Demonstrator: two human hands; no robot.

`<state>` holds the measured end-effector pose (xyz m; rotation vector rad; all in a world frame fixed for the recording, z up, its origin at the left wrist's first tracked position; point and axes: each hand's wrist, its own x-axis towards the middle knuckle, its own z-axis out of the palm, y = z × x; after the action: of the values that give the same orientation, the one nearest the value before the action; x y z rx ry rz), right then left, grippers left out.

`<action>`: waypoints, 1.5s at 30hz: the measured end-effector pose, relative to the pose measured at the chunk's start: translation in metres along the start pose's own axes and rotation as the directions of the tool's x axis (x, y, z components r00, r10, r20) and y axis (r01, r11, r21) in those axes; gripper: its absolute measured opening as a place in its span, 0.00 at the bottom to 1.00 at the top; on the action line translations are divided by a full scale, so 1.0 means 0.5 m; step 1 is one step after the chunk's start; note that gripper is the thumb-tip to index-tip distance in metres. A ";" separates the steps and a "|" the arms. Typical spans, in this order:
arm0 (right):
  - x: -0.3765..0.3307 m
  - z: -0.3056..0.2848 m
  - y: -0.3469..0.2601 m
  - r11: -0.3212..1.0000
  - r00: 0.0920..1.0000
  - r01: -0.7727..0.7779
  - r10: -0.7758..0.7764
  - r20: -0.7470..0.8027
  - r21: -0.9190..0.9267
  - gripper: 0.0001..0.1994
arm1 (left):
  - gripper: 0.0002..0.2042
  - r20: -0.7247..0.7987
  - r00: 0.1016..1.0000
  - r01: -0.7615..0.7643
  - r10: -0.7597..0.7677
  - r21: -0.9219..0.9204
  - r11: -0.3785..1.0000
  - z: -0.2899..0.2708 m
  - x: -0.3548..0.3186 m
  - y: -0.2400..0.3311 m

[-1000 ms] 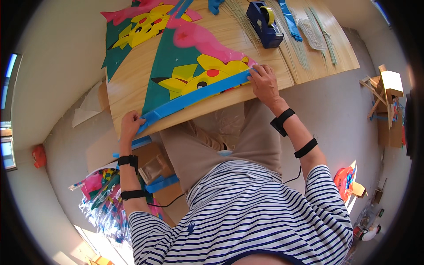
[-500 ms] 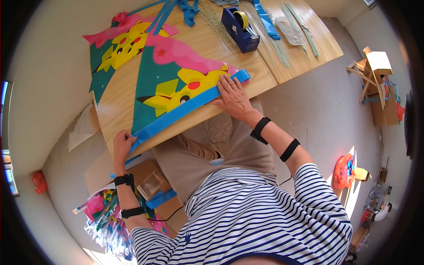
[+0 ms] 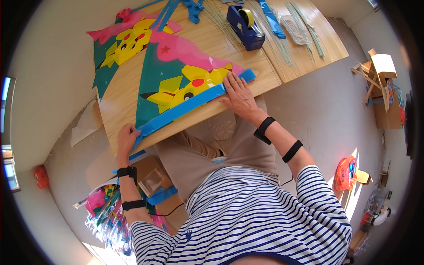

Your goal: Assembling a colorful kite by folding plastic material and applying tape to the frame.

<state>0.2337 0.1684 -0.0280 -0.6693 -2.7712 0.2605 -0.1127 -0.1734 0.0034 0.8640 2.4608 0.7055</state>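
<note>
"As we list from near to far, how do our hands stand?"

"Left hand (image 3: pixel 126 138): at the near edge of the wooden table (image 3: pixel 120 96), fingertips pinched on the left end of the blue strip (image 3: pixel 183 110). Right hand (image 3: pixel 240 98): palm down, fingers extended over the strip, short of its right end; nothing grasped."

"And what progress do we enter?"

"Done: strip laid straight along the near edge of the printed panel (image 3: pixel 174 84). Left, we judge: any fixing of it; whether it already sticks, we cannot tell. Beyond: second printed panel (image 3: pixel 128 42), untouched; tape dispenser (image 3: pixel 244 30), apart from both hands."
</note>
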 end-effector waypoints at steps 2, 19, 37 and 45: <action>-0.003 -0.004 0.001 1.000 1.000 -0.017 0.017 0.012 -0.001 0.40 | 0.14 0.007 1.000 -0.006 0.006 0.004 1.000 0.000 0.005 0.012; -0.001 0.003 -0.008 0.996 0.998 0.046 -0.042 0.052 -0.072 0.36 | 0.12 0.136 0.991 0.009 -0.004 -0.039 0.999 -0.038 0.003 0.014; -0.001 0.002 -0.013 0.995 0.996 0.047 -0.041 0.076 -0.085 0.35 | 0.12 0.104 0.994 0.005 0.017 -0.210 0.978 -0.041 0.003 -0.011; -0.002 -0.001 -0.013 0.996 0.997 0.046 -0.040 0.072 -0.071 0.34 | 0.15 0.137 0.991 0.023 -0.010 -0.093 0.995 -0.036 -0.002 0.006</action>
<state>0.2318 0.1625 -0.0264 -0.6284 -2.8712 0.1788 -0.1206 -0.1779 0.0194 0.8264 2.2928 0.7260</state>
